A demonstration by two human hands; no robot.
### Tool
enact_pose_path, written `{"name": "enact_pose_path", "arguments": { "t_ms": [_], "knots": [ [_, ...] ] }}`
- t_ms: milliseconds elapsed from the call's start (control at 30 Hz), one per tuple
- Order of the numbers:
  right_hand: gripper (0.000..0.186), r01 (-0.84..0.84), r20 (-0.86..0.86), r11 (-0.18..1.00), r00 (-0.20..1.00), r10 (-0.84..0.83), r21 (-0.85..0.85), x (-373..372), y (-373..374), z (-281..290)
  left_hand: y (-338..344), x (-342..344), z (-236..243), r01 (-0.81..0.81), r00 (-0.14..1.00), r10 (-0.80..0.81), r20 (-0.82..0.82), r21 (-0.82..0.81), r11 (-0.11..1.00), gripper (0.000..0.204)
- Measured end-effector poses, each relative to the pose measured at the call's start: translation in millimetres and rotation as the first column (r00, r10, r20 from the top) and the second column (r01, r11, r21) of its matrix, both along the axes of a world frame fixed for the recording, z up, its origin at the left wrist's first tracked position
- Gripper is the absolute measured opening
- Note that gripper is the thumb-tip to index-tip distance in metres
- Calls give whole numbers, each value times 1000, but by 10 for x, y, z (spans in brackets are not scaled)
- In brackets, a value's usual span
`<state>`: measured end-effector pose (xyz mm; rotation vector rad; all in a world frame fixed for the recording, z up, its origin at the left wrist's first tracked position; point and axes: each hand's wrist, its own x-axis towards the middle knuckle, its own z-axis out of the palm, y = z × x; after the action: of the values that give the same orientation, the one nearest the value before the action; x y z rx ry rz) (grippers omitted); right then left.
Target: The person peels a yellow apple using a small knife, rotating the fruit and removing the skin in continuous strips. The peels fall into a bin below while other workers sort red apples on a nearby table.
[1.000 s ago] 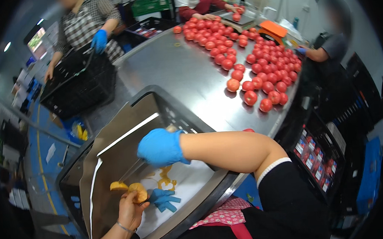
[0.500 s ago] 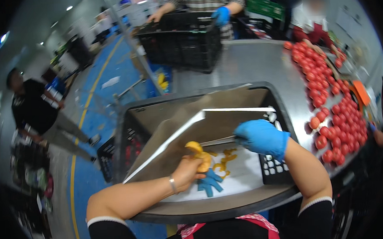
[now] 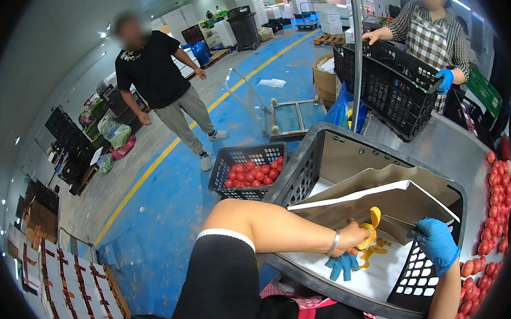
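My left hand [image 3: 352,237] grips a partly peeled yellow-orange fruit [image 3: 368,239], with a strip of peel standing up from it. Several peel curls [image 3: 376,252] lie on white paper below. Beside them, under my left hand, is an empty blue glove [image 3: 343,266]. My right hand [image 3: 438,245], in a blue glove, is closed to the right of the fruit. A thin blade, apparently a knife [image 3: 398,221], reaches from it toward the fruit; the handle is hidden by the fingers. Both hands are over a large dark crate [image 3: 462,194] with brown card [image 3: 378,180] inside.
Tomatoes [image 3: 497,196] cover the right side of a metal table [image 3: 452,146]. A crate of tomatoes [image 3: 249,175] stands on the blue floor at left. One person [image 3: 159,78] stands beyond it. Across the table, another person [image 3: 434,32] holds a black crate [image 3: 387,89].
My view has swung left, bringing the floor crate of tomatoes and the standing person into fuller sight. My left hand still holds the fruit; my right hand stays closed near it.
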<state>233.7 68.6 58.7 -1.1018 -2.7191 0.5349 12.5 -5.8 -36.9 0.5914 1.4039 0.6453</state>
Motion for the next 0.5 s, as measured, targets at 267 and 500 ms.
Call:
{"name": "enact_pose_path", "arguments": {
  "t_ms": [267,500],
  "knots": [
    [8,33,-38,999,999,-31,31,33,12,-40,9,23,2,4,1000,-4,2,11,1000,58],
    [8,23,-66,1000,998,-22,20,25,34,-43,29,4,22,7,1000,-7,0,9,1000,57]
  ]
}}
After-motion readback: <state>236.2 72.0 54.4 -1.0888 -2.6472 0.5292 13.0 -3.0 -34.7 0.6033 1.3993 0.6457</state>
